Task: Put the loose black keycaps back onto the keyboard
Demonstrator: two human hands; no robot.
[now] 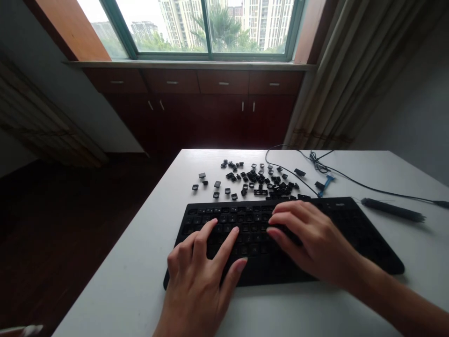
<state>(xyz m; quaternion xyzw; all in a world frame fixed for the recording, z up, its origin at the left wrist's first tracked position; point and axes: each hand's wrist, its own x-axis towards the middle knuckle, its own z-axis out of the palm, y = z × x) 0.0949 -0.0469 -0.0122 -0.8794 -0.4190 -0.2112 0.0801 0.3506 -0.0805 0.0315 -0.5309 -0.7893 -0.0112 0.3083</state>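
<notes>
A black keyboard [266, 274] lies on the white table in front of me, with key positions showing across its left and middle part. My left hand [201, 271] rests over its left side, fingers spread and two fingertips touching the keys; it holds nothing. Over the middle of the keyboard is my right hand [308, 234], its thumb and fingertips drawn close together at the key rows. Whatever lies between those fingertips is too small and dark to make out. Loose black keycaps [257, 177] are scattered just behind the keyboard.
Behind the keyboard a blue tool [327, 183] lies by a black cable [368, 186]. A dark brush-like bundle [393, 209] sits to the right. The white table [133, 262] ends at the left above a dark floor. Brown cabinets [203, 112] stand beneath the window.
</notes>
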